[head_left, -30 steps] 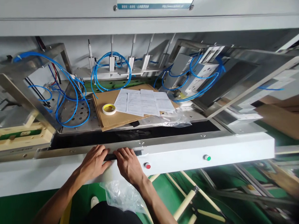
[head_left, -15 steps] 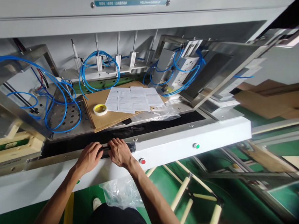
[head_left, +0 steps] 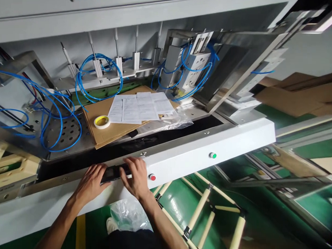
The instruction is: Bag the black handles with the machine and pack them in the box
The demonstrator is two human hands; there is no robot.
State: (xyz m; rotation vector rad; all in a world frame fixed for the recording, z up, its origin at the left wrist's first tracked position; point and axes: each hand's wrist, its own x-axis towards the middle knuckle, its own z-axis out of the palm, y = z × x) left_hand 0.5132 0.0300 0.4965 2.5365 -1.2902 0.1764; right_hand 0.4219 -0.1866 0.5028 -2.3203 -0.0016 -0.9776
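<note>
Black strip (head_left: 113, 173): lies lengthwise between the 2 hands at the near ledge (head_left: 177, 142); resting on metal or held just clear, cannot tell
Left hand (head_left: 93, 181): fingers narrow, closed on the strip's left end, thumb along the near side
Right hand (head_left: 136, 176): fingers bent over the right end, thumb apart at the near side; firm grip or light touch, cannot tell
Dark slot (head_left: 201, 126): runs just far of the ledge; strip could drop in if the right end slips
Red button (head_left: 152, 177): just right of the right hand; a sideways slide could knock it
Near edge: strip could tip toward the clear plastic bag (head_left: 131, 214) below if the left hold loosens
</note>
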